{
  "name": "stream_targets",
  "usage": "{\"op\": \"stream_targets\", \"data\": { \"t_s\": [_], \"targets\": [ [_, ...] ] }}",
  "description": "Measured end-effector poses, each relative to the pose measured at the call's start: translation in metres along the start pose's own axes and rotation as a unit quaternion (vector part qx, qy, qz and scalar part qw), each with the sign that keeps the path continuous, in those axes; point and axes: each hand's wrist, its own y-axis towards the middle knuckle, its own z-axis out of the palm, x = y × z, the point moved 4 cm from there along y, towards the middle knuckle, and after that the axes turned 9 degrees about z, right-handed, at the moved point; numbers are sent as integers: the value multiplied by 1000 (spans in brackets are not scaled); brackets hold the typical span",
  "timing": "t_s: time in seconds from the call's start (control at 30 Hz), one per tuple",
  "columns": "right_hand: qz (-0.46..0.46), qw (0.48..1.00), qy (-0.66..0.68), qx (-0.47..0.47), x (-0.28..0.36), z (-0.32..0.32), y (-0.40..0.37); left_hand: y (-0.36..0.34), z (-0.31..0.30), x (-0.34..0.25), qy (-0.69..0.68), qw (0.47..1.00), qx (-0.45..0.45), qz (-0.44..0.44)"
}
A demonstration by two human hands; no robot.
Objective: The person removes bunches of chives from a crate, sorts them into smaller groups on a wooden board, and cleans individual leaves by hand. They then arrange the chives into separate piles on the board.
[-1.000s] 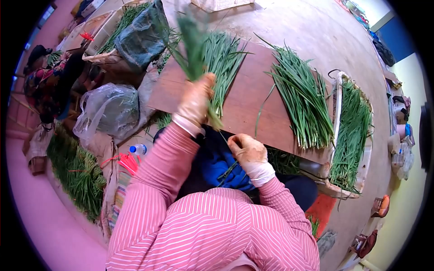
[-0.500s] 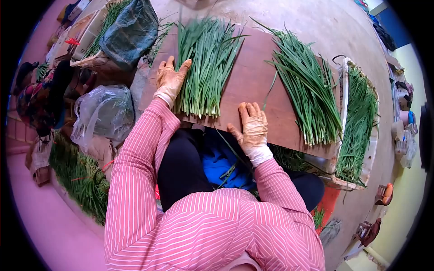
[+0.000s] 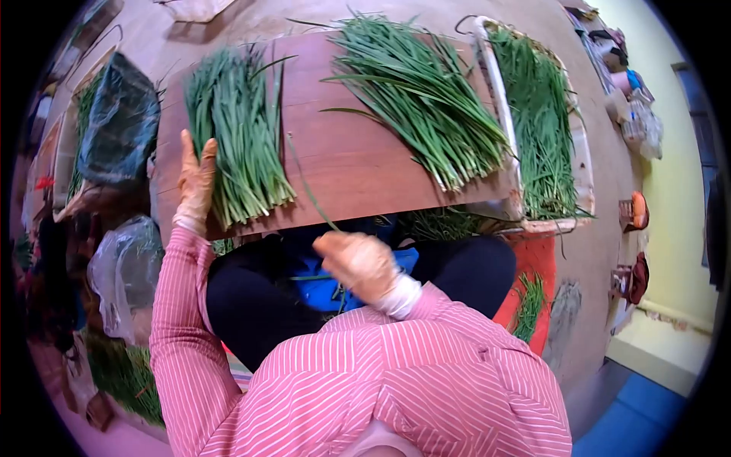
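Observation:
Two piles of garlic chives lie on a brown board across my lap. My left hand (image 3: 196, 177), in a stained glove, lies along the outer side of the left pile (image 3: 240, 145), fingers stretched and thumb apart. Below the front edge of the board (image 3: 358, 171), my right hand (image 3: 359, 265) is closed, its fingertips at the lower end of a single chive blade (image 3: 308, 183). That blade slants up over the board. The right pile (image 3: 426, 107) lies with its pale cut ends towards me, untouched.
At the right stands a white crate (image 3: 516, 164) full of chives. To the left are a clear plastic bag (image 3: 126, 274), a dark green plastic sheet (image 3: 120, 122) over a basket, and chive bundles (image 3: 126, 373) on the floor. Loose chives (image 3: 529, 305) lie on red material.
The view has swung right, shifting the board leftwards in it. My right hand has drawn back from the board's edge towards my lap and closed on a chive blade. My left hand stays by the left pile.

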Motion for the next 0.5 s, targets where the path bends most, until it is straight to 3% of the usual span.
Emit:
{"op": "stream_targets", "data": {
  "t_s": [0.03, 0.1, 0.13, 0.2, 0.27, 0.33, 0.4, 0.43, 0.47, 0.5],
  "targets": [
    [-26, 991, -34, -130, -4, -34, 3, 0, -4, -2, -1, 1000, 2, 4],
    [60, 948, -181, -256, -20, -89, 6, 0, -10, -9, -4, 1000, 4, 14],
    [156, 916, -268, -255, -44, -101, 3, 1, -12, -11, -9, 1000, -1, 4],
    [200, 849, -434, -226, -71, -120, 5, 2, -14, -23, -13, 1000, -5, -1],
    [247, 819, -504, -122, -109, -110, 8, 3, -19, -49, 195, 980, -40, 16],
    [254, 766, -586, -69, -158, -86, 5, -1, -16, -88, 220, 972, -73, 51],
    [226, 770, -585, -122, -138, -101, 5, -10, -5, -134, 103, 990, -54, 84],
    [208, 858, -423, -205, -114, -117, 1, -17, 11, -139, -82, 993, -56, 69],
    [182, 911, -244, -279, -93, -131, -5, -30, 23, -160, -207, 978, 4, 11],
    [302, 920, -88, -232, -90, -129, -13, -45, 38, -183, -239, 969, 60, -34]
  ]
}}
